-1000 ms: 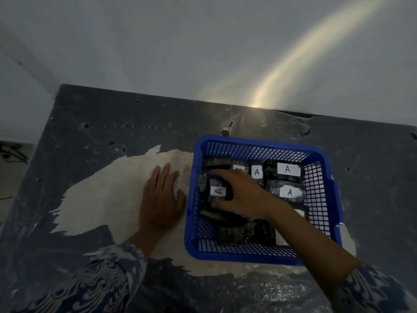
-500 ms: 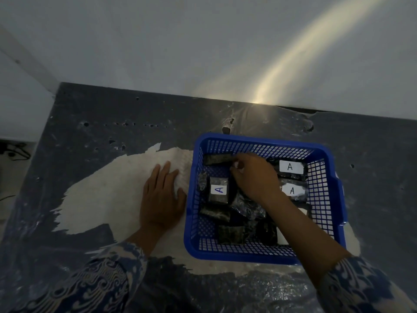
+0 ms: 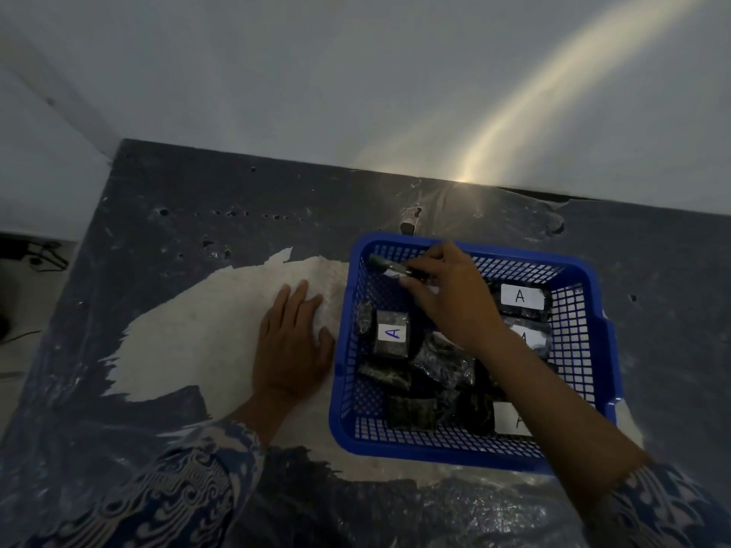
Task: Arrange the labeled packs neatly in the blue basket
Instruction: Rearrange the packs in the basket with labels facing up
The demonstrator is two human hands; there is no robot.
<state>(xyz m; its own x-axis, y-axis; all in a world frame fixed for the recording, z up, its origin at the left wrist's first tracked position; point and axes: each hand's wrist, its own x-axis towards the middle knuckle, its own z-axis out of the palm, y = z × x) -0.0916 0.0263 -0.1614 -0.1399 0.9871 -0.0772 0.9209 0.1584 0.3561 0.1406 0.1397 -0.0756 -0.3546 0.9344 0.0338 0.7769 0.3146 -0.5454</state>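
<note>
- Since half a second ago, right hand (image 3: 447, 298) reached basket's far-left corner; grip pinching a pack (image 3: 389, 267) there.
- Other labeled packs (image 3: 391, 334) lie jumbled inside blue basket (image 3: 593, 310).
- Left hand (image 3: 290, 342) flat on tabletop (image 3: 197, 239), fingers spread.
- Risk: slippery wrap slipping out, landing label-down.

blue mesh basket (image 3: 593, 350), dark packs with white labels (image 3: 521, 296), blue-and-white patterned sleeves (image 3: 190, 496), dark table (image 3: 197, 199).

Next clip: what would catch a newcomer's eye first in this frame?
The blue basket at right on the worn dark table, full of dark packs with white "A" labels. The right hand pinches one pack near the basket's far-left corner, while the left hand lies flat beside the basket. A warm light streak crosses the wall.
</note>
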